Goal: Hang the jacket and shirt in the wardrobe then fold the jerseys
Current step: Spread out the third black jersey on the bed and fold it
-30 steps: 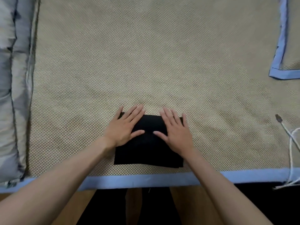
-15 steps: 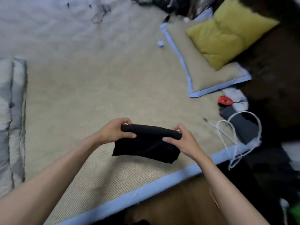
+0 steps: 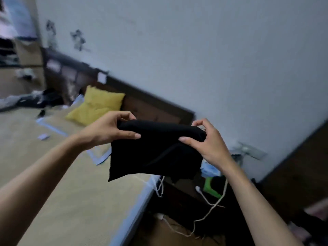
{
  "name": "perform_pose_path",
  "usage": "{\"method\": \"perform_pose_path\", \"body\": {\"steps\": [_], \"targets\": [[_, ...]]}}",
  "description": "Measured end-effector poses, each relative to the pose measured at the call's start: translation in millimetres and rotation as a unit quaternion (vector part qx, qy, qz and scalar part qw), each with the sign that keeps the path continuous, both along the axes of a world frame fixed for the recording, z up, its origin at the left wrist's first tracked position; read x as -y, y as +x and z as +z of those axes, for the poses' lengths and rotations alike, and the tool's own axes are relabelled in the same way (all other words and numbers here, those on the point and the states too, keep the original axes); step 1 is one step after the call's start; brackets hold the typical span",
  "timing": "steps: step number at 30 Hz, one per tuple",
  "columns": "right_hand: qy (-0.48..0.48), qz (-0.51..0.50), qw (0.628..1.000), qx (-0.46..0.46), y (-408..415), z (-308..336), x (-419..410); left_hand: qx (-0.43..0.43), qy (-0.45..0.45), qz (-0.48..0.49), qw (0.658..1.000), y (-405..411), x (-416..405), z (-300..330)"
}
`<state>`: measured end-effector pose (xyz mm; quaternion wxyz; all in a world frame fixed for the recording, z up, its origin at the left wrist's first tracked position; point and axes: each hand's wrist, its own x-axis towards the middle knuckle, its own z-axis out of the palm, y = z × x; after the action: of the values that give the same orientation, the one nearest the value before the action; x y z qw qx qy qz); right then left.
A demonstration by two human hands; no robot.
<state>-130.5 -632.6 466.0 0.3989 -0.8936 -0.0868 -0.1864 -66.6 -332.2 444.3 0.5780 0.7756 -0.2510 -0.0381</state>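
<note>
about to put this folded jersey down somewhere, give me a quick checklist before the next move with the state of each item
1. Left hand grips the top edge of the folded black jersey: ok.
2. Right hand pinches the other top corner: ok.
3. Fold holding together: not ok, a loose bit of fabric hangs out at the lower right corner.
4. Jersey lifted off the bed mat: ok, it hangs in the air.
5. White cable out of the way: ok, it lies below, apart from the jersey.
6. Spot to set the jersey down: cannot tell, none is visible.
</note>
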Motion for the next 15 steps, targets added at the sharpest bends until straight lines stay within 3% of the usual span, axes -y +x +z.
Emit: {"method": "perform_pose_path", "body": {"steps": [8,15], "targets": [[0.000,-0.176,0.975,0.138,-145.2,109.1,59.7,0.139,0.001,-0.234,0.962,-40.1,138.3,149.9],[-0.005,-0.338,0.928,0.154,-307.8,122.5,76.0,0.207,0.001,-0.401,0.892,-114.5,239.4,181.3]]}}
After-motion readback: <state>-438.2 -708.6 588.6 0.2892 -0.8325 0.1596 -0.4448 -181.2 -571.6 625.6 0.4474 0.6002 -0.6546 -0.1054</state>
